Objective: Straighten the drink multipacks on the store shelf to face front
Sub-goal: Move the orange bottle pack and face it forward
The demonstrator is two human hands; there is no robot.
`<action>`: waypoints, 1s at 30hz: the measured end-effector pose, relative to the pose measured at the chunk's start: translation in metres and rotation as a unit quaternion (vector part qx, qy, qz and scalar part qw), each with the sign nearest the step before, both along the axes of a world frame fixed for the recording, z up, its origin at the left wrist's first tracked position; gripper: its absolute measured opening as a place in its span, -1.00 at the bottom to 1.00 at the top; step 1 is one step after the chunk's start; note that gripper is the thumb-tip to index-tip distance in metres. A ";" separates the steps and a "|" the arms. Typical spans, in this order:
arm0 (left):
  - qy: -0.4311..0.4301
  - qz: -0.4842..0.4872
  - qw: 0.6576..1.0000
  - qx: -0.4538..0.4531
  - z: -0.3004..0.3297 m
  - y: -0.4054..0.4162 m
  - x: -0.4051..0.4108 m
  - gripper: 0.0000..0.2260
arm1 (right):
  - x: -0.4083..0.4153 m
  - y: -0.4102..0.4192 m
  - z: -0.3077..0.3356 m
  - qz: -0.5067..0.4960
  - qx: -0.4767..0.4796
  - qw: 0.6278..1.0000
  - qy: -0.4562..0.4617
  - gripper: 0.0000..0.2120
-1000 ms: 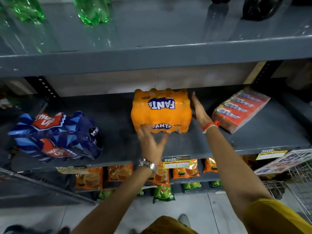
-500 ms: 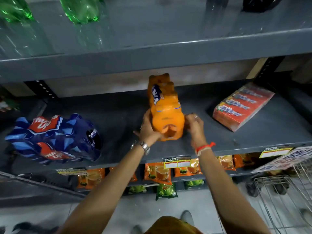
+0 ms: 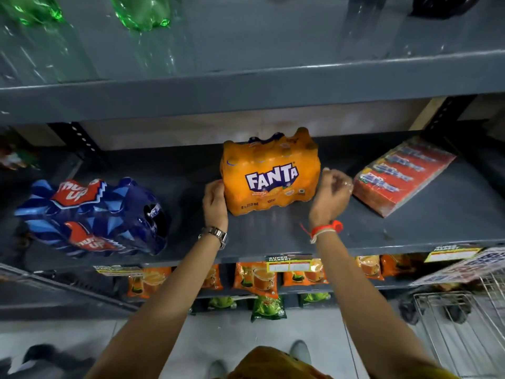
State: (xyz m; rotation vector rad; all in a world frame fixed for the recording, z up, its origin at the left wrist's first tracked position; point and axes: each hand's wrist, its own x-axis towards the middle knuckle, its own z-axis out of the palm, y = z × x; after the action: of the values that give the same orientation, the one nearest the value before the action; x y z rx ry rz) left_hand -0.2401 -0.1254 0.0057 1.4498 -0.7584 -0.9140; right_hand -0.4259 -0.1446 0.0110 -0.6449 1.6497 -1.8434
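Squaring the Fanta pack [image 3: 269, 173] on the middle shelf [image 3: 273, 233], logo forward. My left hand [image 3: 214, 202] presses flat on its left side; my right hand [image 3: 332, 195] hovers loosely curled just beside its right side, gripping nothing. I'd nudge both sides evenly, parallel to the edge. The Thums Up pack [image 3: 90, 217] lies askew; the red pack [image 3: 401, 175] is blurred.

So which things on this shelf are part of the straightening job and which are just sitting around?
Job:
- orange Fanta pack, left hand touching it
- blue Thums Up pack, lying askew
- red pack, angled

Just around:
- green bottles above
- orange pouches below
- wire cart
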 end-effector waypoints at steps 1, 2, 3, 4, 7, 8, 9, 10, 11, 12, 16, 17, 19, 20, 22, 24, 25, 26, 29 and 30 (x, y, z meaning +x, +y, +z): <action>0.019 -0.009 1.000 0.003 0.002 -0.001 -0.002 -0.78 | -0.008 -0.010 0.004 0.035 -0.002 0.999 -0.014 -0.76; 0.028 -0.019 0.999 0.007 0.004 -0.001 -0.005 -0.74 | -0.013 -0.020 0.005 0.084 0.009 0.996 -0.025 -0.69; 0.027 -0.029 0.999 0.010 0.005 -0.001 -0.007 -0.74 | -0.019 -0.029 0.005 0.140 0.030 0.989 -0.031 -0.65; 0.021 -0.036 0.999 0.011 0.004 0.000 -0.009 -0.76 | -0.021 -0.035 0.006 0.196 0.059 0.978 -0.030 -0.63; -0.003 -0.061 0.998 0.006 0.001 -0.001 -0.014 -0.73 | -0.025 -0.039 0.005 0.278 0.125 0.952 -0.008 -0.61; -0.006 -0.065 0.998 0.001 0.001 0.000 -0.018 -0.66 | -0.027 -0.036 0.004 0.288 0.122 0.950 -0.012 -0.62; -0.007 -0.064 0.998 -0.004 0.003 0.000 -0.020 -0.59 | -0.028 -0.034 0.003 0.295 0.114 0.948 -0.022 -0.62; -0.006 -0.063 0.998 -0.009 0.005 0.000 -0.022 -0.52 | -0.029 -0.030 0.003 0.302 0.106 0.947 -0.030 -0.62; -0.007 -0.062 0.998 -0.012 0.007 0.001 -0.023 -0.46 | -0.031 -0.027 0.004 0.307 0.097 0.946 -0.031 -0.62; -0.007 -0.057 0.998 -0.015 0.009 0.005 -0.026 -0.39 | -0.034 -0.022 0.003 0.310 0.089 0.946 -0.027 -0.64; -0.021 -0.058 0.997 -0.037 0.007 0.024 -0.031 -0.10 | -0.046 -0.001 -0.006 0.319 0.060 0.946 -0.015 -0.75; -0.028 -0.066 0.997 -0.036 0.005 0.031 -0.032 -0.09 | -0.049 0.008 -0.008 0.319 0.056 0.946 -0.015 -0.77; -0.038 -0.092 0.995 -0.034 0.006 0.042 -0.034 -0.11 | -0.054 0.022 -0.011 0.311 0.043 0.949 -0.019 -0.77; -0.045 -0.100 0.993 -0.034 0.006 0.048 -0.035 -0.13 | -0.058 0.030 -0.012 0.306 0.037 0.951 -0.016 -0.77; -0.061 -0.112 0.992 -0.027 0.008 0.055 -0.037 -0.26 | -0.063 0.044 -0.013 0.294 0.036 0.955 -0.006 -0.78; -0.065 -0.126 0.990 -0.016 0.010 0.061 -0.038 -0.62 | -0.067 0.057 -0.012 0.289 0.031 0.957 0.004 -0.79; -0.067 -0.128 0.989 -0.008 0.008 0.062 -0.038 -0.75 | -0.069 0.060 -0.013 0.291 0.031 0.956 0.006 -0.79; -0.076 -0.129 0.989 -0.005 0.007 0.064 -0.038 -0.81 | -0.070 0.063 -0.014 0.291 0.030 0.956 0.010 -0.79; -0.111 -0.132 0.985 -0.009 0.012 0.074 -0.037 -0.83 | -0.069 0.072 -0.009 0.279 0.026 0.960 0.015 -0.78; -0.108 -0.138 0.985 -0.009 0.012 0.076 -0.037 -0.83 | -0.068 0.076 -0.009 0.278 0.025 0.960 0.015 -0.77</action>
State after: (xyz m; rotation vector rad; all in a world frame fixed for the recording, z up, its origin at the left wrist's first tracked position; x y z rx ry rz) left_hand -0.2767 -0.0498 0.0173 1.4665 -1.1479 -0.9626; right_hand -0.4944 -0.0689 0.0023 -1.0004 1.3441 -1.3841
